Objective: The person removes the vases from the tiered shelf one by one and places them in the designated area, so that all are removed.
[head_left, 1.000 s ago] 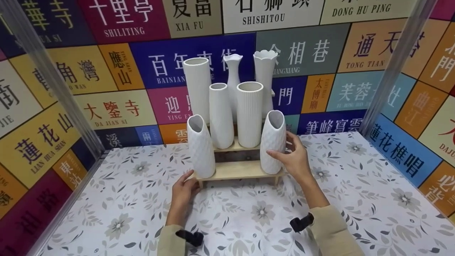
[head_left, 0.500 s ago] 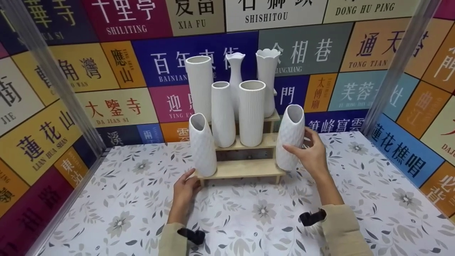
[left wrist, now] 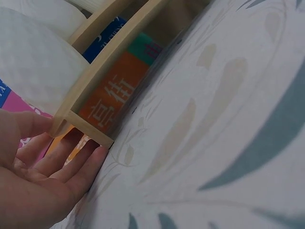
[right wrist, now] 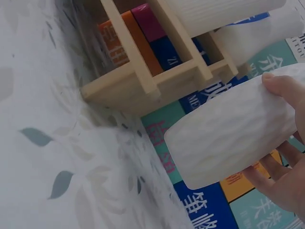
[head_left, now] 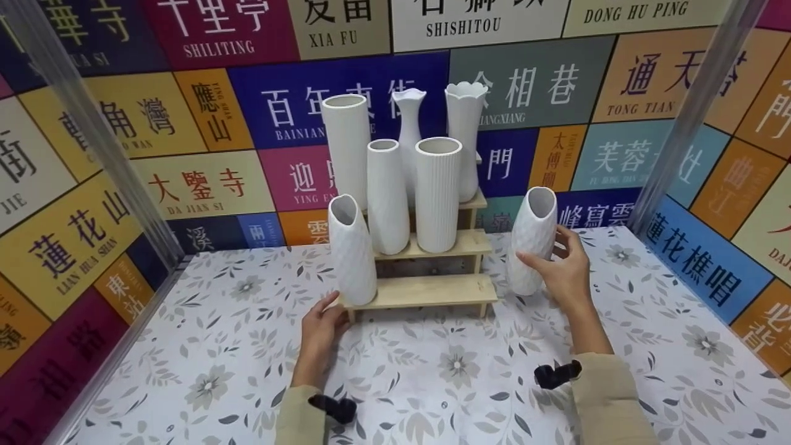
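Right of centre in the frame, I see a person's right hand [head_left: 566,275] hold a white textured vase [head_left: 530,232] beside the right end of a pale wooden tiered stand [head_left: 432,292]. The fingers bend round the far side of its body and the thumb presses the near side, spread only as wide as the vase. It tilts slightly, mouth toward the upper right, and from the right wrist view its base looks clear of the floral-covered counter [head_left: 445,402].

Left of centre, the left hand [head_left: 322,321] grips nothing that I can make out: its fingers lie loosely extended against the lower left end of the stand. Just above that hand, a matching vase [head_left: 353,253] stands on the lowest shelf. The middle shelf carries a smooth vase [head_left: 388,204] and a ribbed vase [head_left: 437,198]; three taller vases rise behind them, before a wall of coloured lettered panels [head_left: 266,99].

To manage this carry well, I judge that the grip should be firm but not squeezing, as the surface may be slick. I would bring the vase upright, give the stand's right end ample room, and use the left hand's light touch against wobble, without pushing.
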Motion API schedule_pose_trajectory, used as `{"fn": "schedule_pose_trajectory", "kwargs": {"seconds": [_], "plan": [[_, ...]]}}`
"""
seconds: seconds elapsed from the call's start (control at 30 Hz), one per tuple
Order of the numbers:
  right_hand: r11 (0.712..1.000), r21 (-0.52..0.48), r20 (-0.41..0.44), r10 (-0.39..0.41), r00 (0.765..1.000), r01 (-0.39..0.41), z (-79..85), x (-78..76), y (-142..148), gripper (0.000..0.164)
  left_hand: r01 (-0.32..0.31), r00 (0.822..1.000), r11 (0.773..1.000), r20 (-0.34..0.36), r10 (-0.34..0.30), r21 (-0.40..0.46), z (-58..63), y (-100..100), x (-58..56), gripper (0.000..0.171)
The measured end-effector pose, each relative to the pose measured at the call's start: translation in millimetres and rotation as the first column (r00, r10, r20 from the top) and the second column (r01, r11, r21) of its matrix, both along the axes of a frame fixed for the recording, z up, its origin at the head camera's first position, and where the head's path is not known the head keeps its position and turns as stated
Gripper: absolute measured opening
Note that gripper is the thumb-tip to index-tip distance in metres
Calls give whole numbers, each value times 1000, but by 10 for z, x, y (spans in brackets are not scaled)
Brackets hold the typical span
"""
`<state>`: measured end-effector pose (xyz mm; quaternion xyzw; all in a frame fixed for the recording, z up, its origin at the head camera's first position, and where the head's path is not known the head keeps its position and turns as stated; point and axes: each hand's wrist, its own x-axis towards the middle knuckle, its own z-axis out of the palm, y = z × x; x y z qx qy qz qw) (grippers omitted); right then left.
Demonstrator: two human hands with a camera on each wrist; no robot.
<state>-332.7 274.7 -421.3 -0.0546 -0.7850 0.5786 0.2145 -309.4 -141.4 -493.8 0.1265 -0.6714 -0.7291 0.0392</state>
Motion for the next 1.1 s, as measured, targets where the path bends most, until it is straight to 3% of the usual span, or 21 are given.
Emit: {"fn": "schedule_pose_trajectory", "kwargs": {"seconds": [0.27, 0.63, 0.83, 1.1], "plan": [[1000, -19, 49, -8, 999, 9, -167, -58, 135, 94, -6, 1000, 1000, -7, 6, 12, -1, 9, 7, 44], [996, -78, 115, -26, 993, 35, -229, -108, 200, 98, 2, 1000, 1000, -24, -2, 6, -11, 2, 13, 44], [998, -55, 119, -5, 993, 12, -291, -111, 197, 100, -12, 999, 1000, -33, 12, 1, -27, -16, 11, 43], [999, -28, 145, 35, 989, -31, -275, -91, 225, 99, 14, 1000, 1000, -23, -14, 4, -25, -7, -2, 45]]}}
